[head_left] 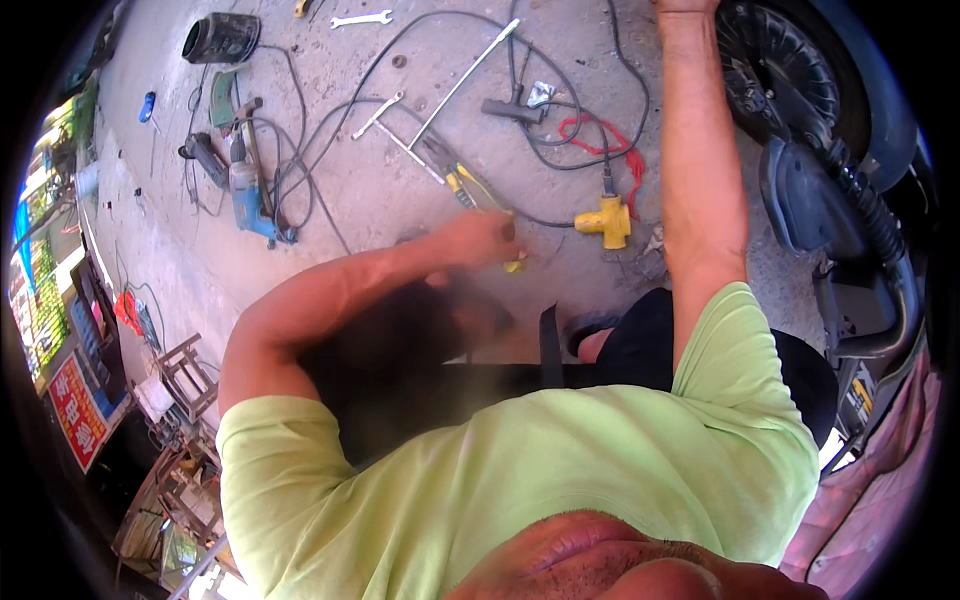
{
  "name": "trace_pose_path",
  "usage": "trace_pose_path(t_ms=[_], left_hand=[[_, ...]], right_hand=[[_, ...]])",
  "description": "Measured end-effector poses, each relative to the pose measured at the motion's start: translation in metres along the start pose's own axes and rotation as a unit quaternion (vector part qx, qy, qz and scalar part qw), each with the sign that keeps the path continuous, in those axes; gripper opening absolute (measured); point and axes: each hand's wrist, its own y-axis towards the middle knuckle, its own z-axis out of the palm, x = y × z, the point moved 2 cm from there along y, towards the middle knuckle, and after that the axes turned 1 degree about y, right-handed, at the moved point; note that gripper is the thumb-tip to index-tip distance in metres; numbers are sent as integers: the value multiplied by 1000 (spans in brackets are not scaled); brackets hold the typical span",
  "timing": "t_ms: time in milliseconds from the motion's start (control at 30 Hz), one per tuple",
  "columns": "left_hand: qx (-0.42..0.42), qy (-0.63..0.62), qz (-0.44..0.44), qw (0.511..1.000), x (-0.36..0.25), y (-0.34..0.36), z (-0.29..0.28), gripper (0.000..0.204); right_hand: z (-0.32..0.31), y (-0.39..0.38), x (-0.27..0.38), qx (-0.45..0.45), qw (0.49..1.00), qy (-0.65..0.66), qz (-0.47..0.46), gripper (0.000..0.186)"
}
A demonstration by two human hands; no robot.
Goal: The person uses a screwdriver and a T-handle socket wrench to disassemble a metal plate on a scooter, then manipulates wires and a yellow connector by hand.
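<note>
My left hand (478, 240) is closed low over the concrete floor, with a yellow end (514, 266) of something poking out by the fist. The fist hides what it grips. Just beyond it lie pliers (462, 182) with yellow-and-black handles, partly covered by the hand. A long T-handle wrench (465, 85) and a shorter T-shaped tool (380, 115) rest farther off. My right hand (687, 6) reaches far forward beside a motorcycle wheel (785, 75); the top edge cuts off its fingers. A yellow multi-way socket (604, 222) lies between my arms.
Black cables loop over the floor around a blue power drill (255, 200) and a dark pistol-shaped tool (514, 110). An open-ended wrench (362, 19), a blue-handled screwdriver (148, 106) and a black container (222, 38) lie farther out. Motorcycle parts (800, 195) stand close on the right.
</note>
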Motion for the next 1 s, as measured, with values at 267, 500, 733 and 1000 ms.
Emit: trace_pose_path(t_ms=[267,500,733,1000], left_hand=[[-133,36,51,989,-39,-131,-133,34],[-377,-39,277,883,-120,-125,-200,50],[-435,-60,317,841,-147,-76,-224,38],[-441,-58,299,845,-160,-70,-233,39]], right_hand=[[-16,7,-5,-9,999,41,-9,39],[-7,6,-6,-25,998,52,-12,47],[-1,9,-4,-24,999,35,-30,47],[-21,5,-3,169,979,94,66,61]])
